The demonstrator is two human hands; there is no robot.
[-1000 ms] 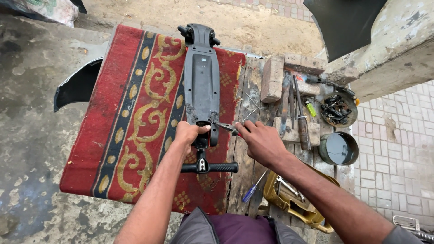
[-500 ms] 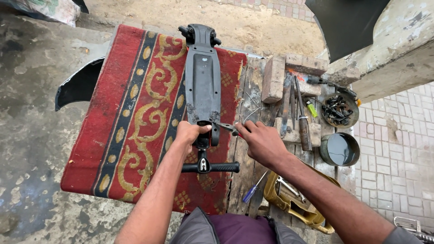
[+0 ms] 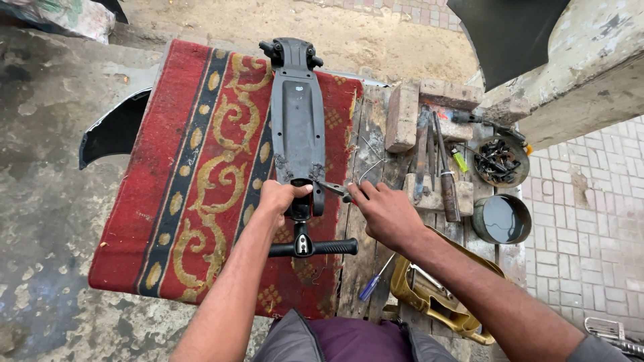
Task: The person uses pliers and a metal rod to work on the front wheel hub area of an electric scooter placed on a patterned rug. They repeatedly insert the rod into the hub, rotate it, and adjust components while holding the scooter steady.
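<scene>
Left hand (image 3: 280,198) grip around matte black scooter (image 3: 297,121) neck, right hand (image 3: 386,213) pinching thin metal tool (image 3: 333,190).

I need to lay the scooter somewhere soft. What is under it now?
A red patterned rug lies under the scooter, on a wooden table. The rug hides the surface directly beneath the scooter.

A black scooter (image 3: 297,121) lies flat, underside up, lengthwise on the red patterned rug (image 3: 194,174), its wheel end at the rug's far edge. Its stem and black handlebar (image 3: 312,248) lie at the rug's near end. Small pliers (image 3: 335,190) meet the scooter's near right corner.
</scene>
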